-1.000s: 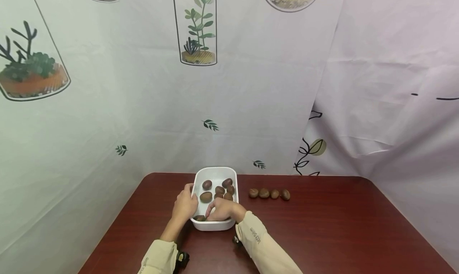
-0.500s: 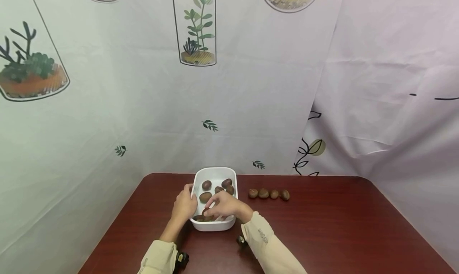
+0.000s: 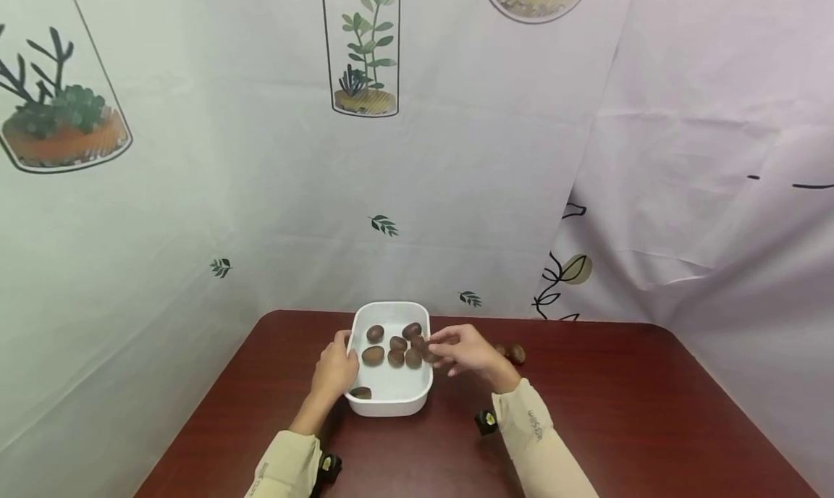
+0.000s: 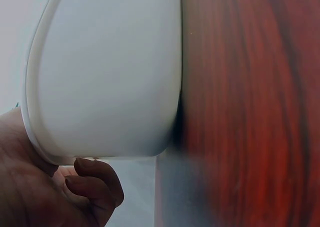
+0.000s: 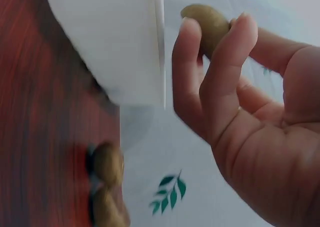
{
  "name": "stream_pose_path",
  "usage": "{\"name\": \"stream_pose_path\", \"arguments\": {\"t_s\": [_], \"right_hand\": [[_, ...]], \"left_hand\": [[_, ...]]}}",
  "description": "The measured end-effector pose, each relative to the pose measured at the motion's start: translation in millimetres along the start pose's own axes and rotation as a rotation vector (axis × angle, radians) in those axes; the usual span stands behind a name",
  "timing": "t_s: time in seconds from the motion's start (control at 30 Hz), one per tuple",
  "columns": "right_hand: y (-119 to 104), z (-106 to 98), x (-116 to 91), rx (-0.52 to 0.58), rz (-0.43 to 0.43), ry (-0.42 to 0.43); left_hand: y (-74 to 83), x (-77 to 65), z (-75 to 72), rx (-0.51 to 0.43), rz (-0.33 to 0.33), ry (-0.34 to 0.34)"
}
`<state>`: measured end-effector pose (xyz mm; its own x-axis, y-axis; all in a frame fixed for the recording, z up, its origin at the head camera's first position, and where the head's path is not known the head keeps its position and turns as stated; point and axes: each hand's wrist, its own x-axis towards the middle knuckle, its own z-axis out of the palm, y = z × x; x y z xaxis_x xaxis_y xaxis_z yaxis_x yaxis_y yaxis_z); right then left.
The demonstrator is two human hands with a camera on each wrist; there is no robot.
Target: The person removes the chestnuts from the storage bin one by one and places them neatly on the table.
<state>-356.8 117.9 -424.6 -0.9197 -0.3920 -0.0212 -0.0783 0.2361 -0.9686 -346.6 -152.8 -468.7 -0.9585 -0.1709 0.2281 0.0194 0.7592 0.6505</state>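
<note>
A white rectangular container (image 3: 389,405) stands on the table with several brown chestnuts (image 3: 373,355) inside, most of them in its far half. One lone chestnut (image 3: 361,392) lies in its near left corner. My left hand (image 3: 334,373) grips the container's left rim, fingers curled outside the wall in the left wrist view. Above the right rim, my right hand (image 3: 469,353) pinches a chestnut (image 5: 212,24) between thumb and fingertips. Right of that hand, a chestnut (image 3: 516,354) rests on the table with another beside it; my hand hides what lies farther left.
The dark red wooden table (image 3: 619,404) extends to the right and toward me. A white cloth with plant prints (image 3: 423,179) hangs behind and at both sides of it.
My right hand has risen from the container's near end and moved right to its right rim, carrying a chestnut. The left hand keeps its grip on the container.
</note>
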Motion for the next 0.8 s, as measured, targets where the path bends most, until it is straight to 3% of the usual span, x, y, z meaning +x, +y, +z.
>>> {"name": "stream_pose_path", "arguments": {"t_s": [0.2, 0.47, 0.8], "right_hand": [[16.1, -18.9, -7.9, -0.021, 0.121, 0.117], [37.7, -21.8, -8.6, -0.050, 0.218, 0.189], [45.3, -18.3, -5.3, -0.085, 0.222, 0.236]], "left_hand": [[0.9, -0.2, -2.0, 0.000, 0.006, 0.009], [-3.1, -1.3, 0.3, 0.008, -0.002, -0.008], [-1.6, -0.2, -0.1, -0.002, -0.001, 0.003]]}}
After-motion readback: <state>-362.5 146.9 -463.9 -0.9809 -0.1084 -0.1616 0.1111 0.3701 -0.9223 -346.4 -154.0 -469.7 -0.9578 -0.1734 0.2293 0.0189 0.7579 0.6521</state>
